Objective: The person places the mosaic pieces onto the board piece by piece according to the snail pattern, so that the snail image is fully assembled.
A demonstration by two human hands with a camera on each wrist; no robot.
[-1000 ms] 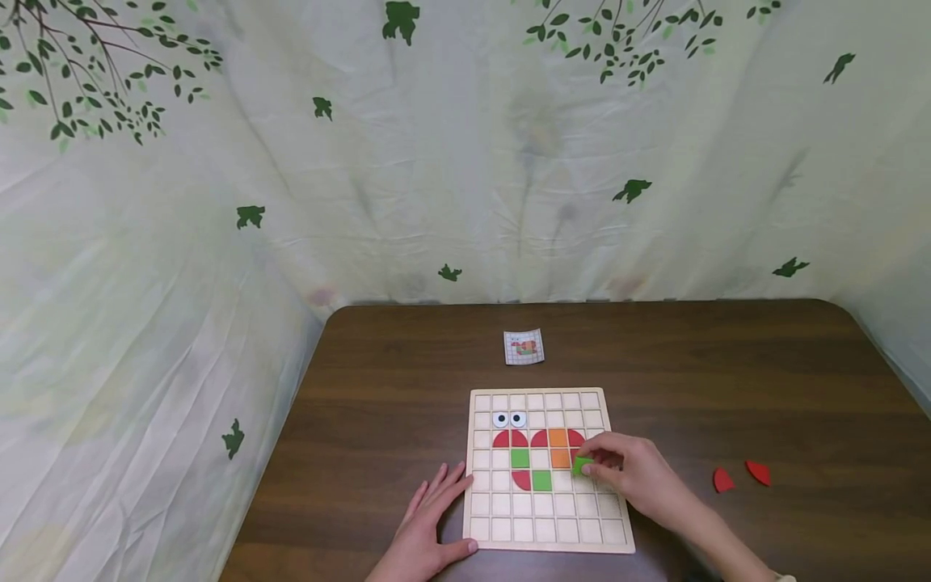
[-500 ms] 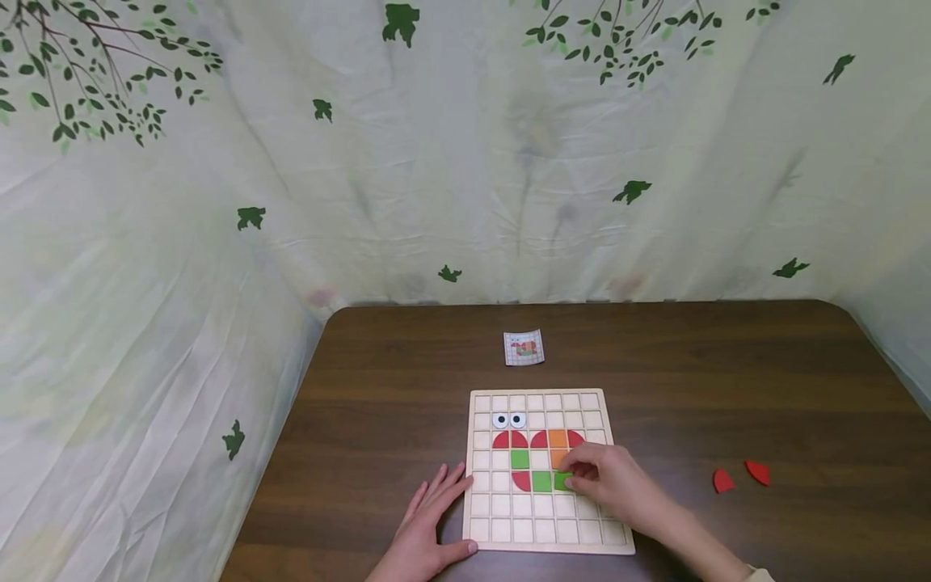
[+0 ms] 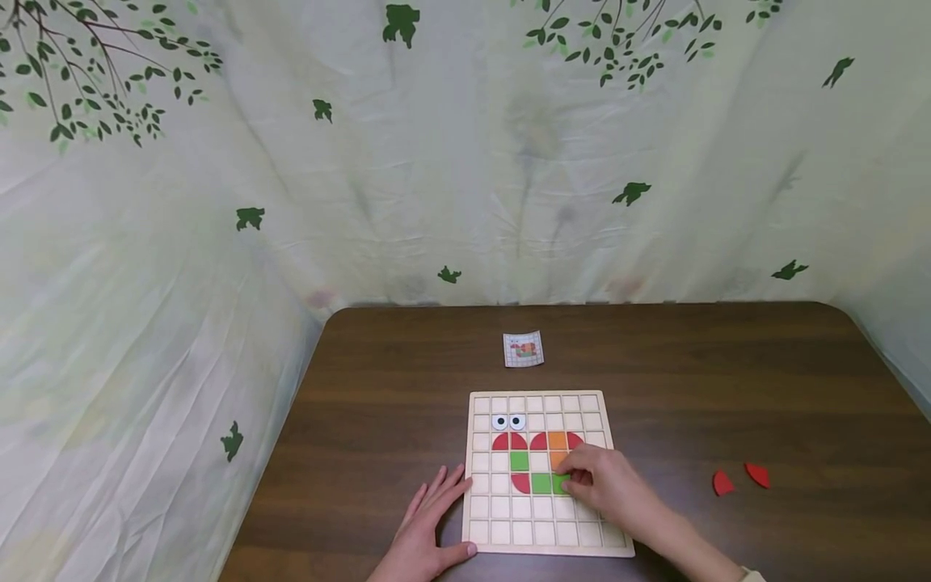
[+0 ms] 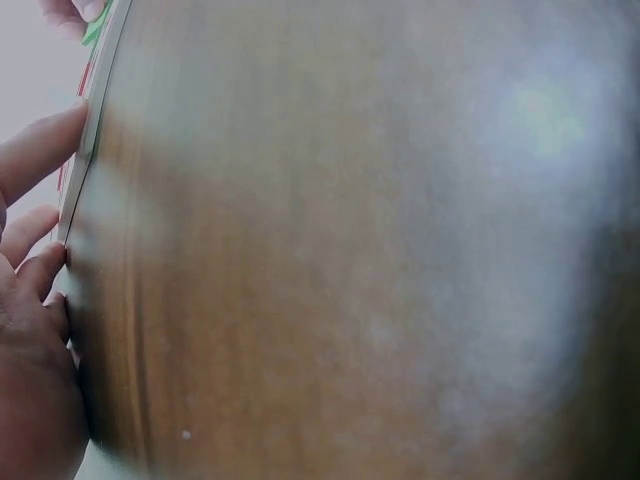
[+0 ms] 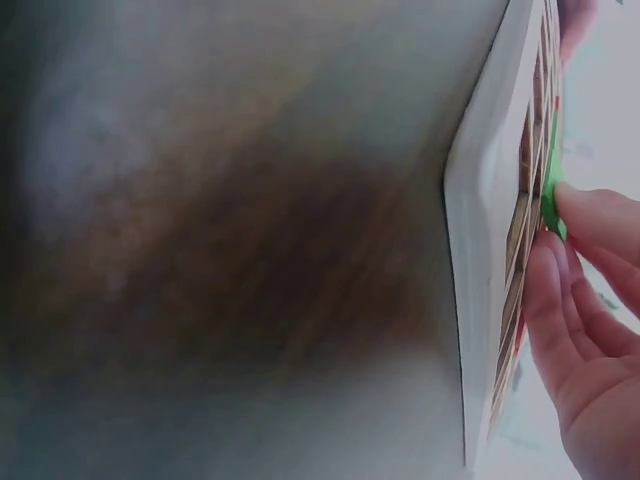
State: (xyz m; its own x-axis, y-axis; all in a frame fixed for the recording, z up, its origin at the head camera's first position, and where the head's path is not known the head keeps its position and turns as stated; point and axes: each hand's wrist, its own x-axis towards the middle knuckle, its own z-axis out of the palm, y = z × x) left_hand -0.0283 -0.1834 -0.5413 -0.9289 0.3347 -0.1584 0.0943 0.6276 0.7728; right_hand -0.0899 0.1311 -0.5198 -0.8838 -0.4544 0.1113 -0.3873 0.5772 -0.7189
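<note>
A pale wooden grid board [image 3: 502, 532] lies on the table. My left hand [image 3: 429, 529] is at its left edge, thumb near the lower corner and straight fingers touching the side. Over the board, my right hand [image 3: 607, 485] pinches a green square tile [image 5: 553, 185] between thumb and fingers. It sits at the cell right of another green tile [image 3: 541, 483], partly covered by the fingertips and slightly tilted in the right wrist view. Around it lie orange squares [image 3: 557, 440], red quarter-round tiles [image 3: 520, 482], a green square [image 3: 520, 461] and two eye discs [image 3: 508, 422].
Two loose red tiles [image 3: 756, 475] lie on the brown table [image 3: 727, 388] to the right of the board. A small printed card [image 3: 523, 349] with a coloured grid picture lies behind the board. A pale leaf-patterned curtain [image 3: 465, 162] hangs behind the table.
My right hand has moved left and slightly down across the board, bringing the green square tile to the cell beside the other green tile. My left hand has stayed at the board's edge.
</note>
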